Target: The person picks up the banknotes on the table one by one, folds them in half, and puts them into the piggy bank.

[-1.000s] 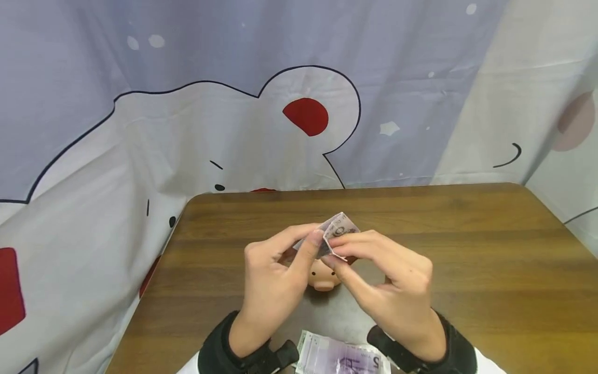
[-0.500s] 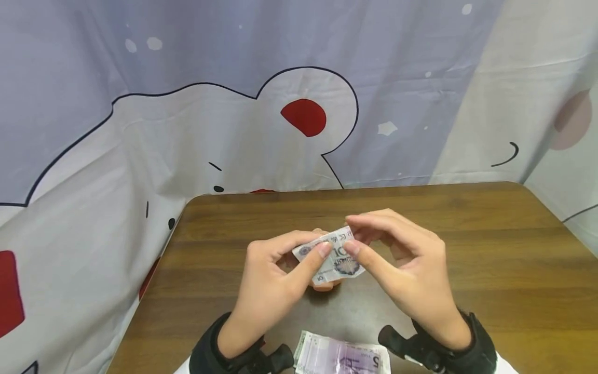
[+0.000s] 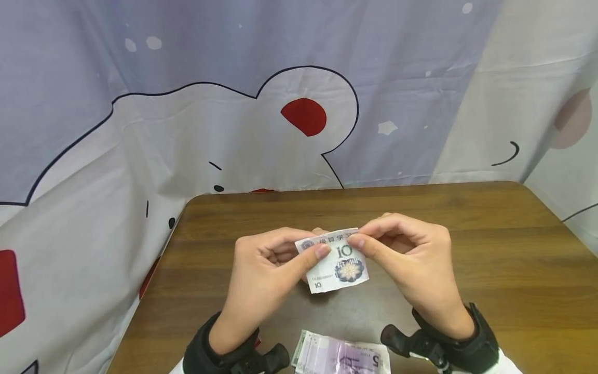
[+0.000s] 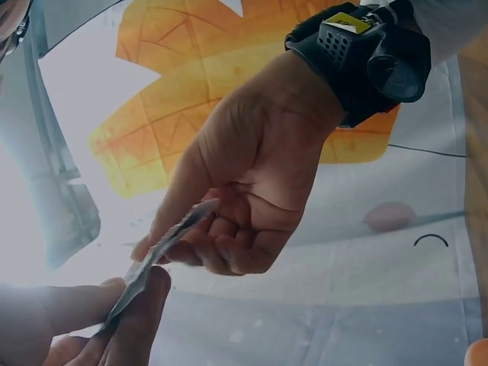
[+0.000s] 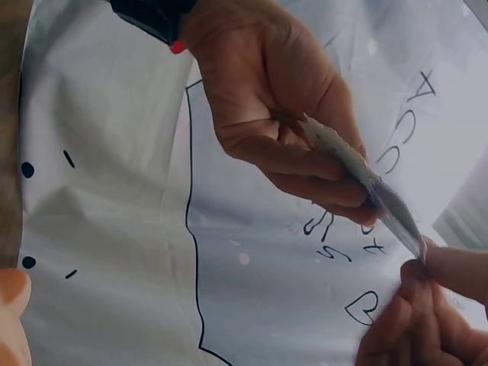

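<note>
A folded paper banknote [image 3: 338, 267] marked 10 is held up over the middle of the table, its printed face toward the head camera. My left hand [image 3: 263, 278] pinches its left side, thumb [image 3: 310, 257] on the front. At the upper right corner, my right hand [image 3: 416, 265] pinches it between thumb and index finger. Both wrist views show the note edge-on, the left hand [image 5: 282, 99] and right hand [image 4: 244, 168] at opposite ends. The pig-shaped bank [image 5: 11, 313] shows in part at the right wrist view's edge; in the head view the note mostly hides it.
Between the wrists, near the table's front edge, lies a stack of banknotes [image 3: 343, 357] with a purple 5 on top. The wooden table [image 3: 490, 249] backs onto a printed curtain [image 3: 397, 78]. Black camera bands [image 3: 478, 337] circle both wrists.
The note has been unfolded somewhat and turned to face the head camera. My right hand has shifted to the right and now pinches the upper corner. The pig is now largely covered.
</note>
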`<state>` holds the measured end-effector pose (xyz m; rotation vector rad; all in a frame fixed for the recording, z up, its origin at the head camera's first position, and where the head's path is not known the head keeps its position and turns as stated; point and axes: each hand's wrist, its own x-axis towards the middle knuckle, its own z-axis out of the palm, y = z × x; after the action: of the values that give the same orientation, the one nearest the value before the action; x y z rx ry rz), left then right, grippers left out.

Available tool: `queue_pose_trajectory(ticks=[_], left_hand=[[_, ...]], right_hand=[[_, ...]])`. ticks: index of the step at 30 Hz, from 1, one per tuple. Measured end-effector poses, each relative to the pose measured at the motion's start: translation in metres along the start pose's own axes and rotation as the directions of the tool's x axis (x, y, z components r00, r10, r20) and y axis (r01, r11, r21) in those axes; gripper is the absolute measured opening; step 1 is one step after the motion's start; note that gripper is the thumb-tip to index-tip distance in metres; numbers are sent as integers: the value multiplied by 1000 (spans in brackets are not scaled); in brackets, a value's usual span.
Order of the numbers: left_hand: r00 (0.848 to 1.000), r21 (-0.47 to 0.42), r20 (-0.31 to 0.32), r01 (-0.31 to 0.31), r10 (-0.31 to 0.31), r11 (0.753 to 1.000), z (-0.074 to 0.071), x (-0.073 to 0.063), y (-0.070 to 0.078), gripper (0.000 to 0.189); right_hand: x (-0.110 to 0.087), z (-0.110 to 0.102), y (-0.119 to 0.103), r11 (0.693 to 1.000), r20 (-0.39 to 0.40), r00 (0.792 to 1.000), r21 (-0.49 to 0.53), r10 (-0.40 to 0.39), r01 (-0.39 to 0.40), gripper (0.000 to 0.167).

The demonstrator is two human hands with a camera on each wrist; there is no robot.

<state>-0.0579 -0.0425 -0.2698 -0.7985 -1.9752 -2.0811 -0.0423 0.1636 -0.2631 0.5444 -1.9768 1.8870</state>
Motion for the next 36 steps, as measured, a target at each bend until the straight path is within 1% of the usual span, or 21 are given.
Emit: queue_pose_trajectory(ticks=[4, 7, 10, 14, 17, 19, 23, 26, 28, 31, 34, 36], left_hand=[[999, 18, -35, -10, 11, 1000, -1, 0, 1, 10], [999, 24, -46, -21, 22, 1000, -3, 0, 2, 10], [998, 27, -51, -39, 41, 999, -3, -1, 3, 10], [996, 43, -67, -56, 59, 998, -4, -1, 4, 10], [995, 60, -85, -49, 54, 997, -5, -1, 5, 9], [995, 53, -86, -36, 41, 998, -5, -1, 6, 10], [998, 36, -62, -1, 3, 999, -7, -2, 7, 14], [998, 41, -58, 1, 1, 999, -8, -2, 7, 14], [997, 52, -71, -7, 10, 999, -9, -1, 7, 12], [996, 64, -87, -16, 21, 998, -10, -1, 8, 11], [995, 65, -95, -20, 26, 998, -11, -1, 8, 11], [995, 64, -93, -23, 29, 998, -11, -1, 8, 11]], right_hand=[[-1, -2, -2, 997, 69, 995, -39, 74, -71, 10], [-1, -3, -2, 996, 104, 991, -56, 81, -75, 10], [0, -2, -1, 997, 96, 993, -52, 66, -61, 9], [-1, -1, -2, 996, 91, 993, -54, 72, -68, 9], [-2, -2, -3, 995, 113, 990, -69, 84, -77, 10], [-2, -2, -3, 994, 119, 989, -80, 87, -78, 10], [-2, -2, -4, 994, 63, 996, -90, 69, -63, 10], [-2, -2, -5, 993, 31, 998, -97, 63, -59, 11], [-2, -2, -5, 992, 45, 997, -108, 70, -65, 11], [-3, -3, -5, 992, 91, 993, -110, 76, -65, 11], [-3, -4, -5, 991, 130, 989, -120, 71, -55, 11], [-3, -4, -5, 990, 138, 988, -133, 71, -53, 12]])
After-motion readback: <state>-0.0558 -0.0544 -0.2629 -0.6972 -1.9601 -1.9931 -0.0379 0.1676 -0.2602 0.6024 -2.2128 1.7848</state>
